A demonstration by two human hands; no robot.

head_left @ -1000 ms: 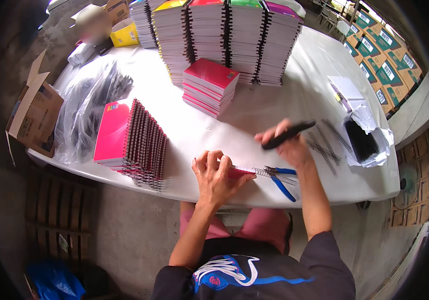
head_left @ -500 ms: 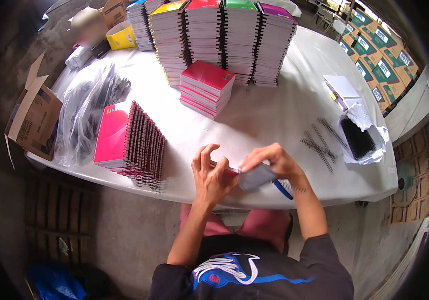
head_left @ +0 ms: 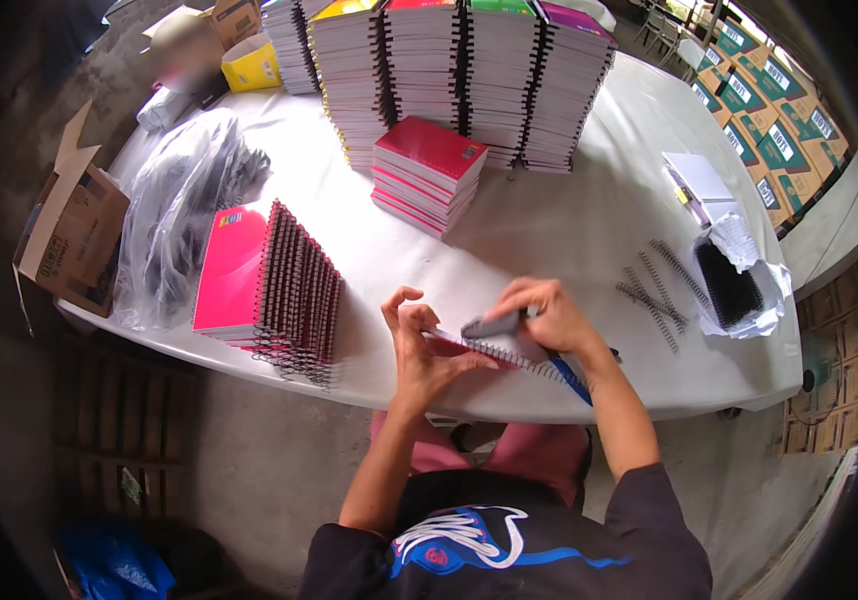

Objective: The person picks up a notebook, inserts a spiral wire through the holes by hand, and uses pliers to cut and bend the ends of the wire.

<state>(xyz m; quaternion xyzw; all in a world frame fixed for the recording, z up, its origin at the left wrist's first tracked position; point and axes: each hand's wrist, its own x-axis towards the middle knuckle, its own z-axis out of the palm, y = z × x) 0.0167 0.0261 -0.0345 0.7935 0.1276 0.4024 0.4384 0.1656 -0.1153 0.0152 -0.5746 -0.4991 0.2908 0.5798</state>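
Note:
My left hand (head_left: 417, 352) is closed on a red notebook (head_left: 446, 346) just above the near table edge, thumb along its lower side. A dark spiral coil (head_left: 524, 360) runs along the notebook's edge, and its free end sticks out toward my right wrist. My right hand (head_left: 552, 318) grips a grey, flat piece (head_left: 494, 325) against the coil; what it is made of I cannot tell. Under that hand lies a blue-handled tool (head_left: 571, 380), partly hidden. Left of my hands stands a stack of red coil-bound notebooks (head_left: 234, 270).
Beyond my hands is a pile of red notebooks (head_left: 427, 170), with tall coil-bound stacks (head_left: 424, 75) behind it. Loose coils (head_left: 657, 290) and a paper-wrapped bundle of coils (head_left: 729, 280) lie right. Clear plastic (head_left: 174, 220) and an open carton (head_left: 79, 235) are left.
The grey piece has tilted and shifted slightly left in my right hand, uncovering the coil along the notebook's edge. My left hand still grips the notebook. The view has shifted slightly.

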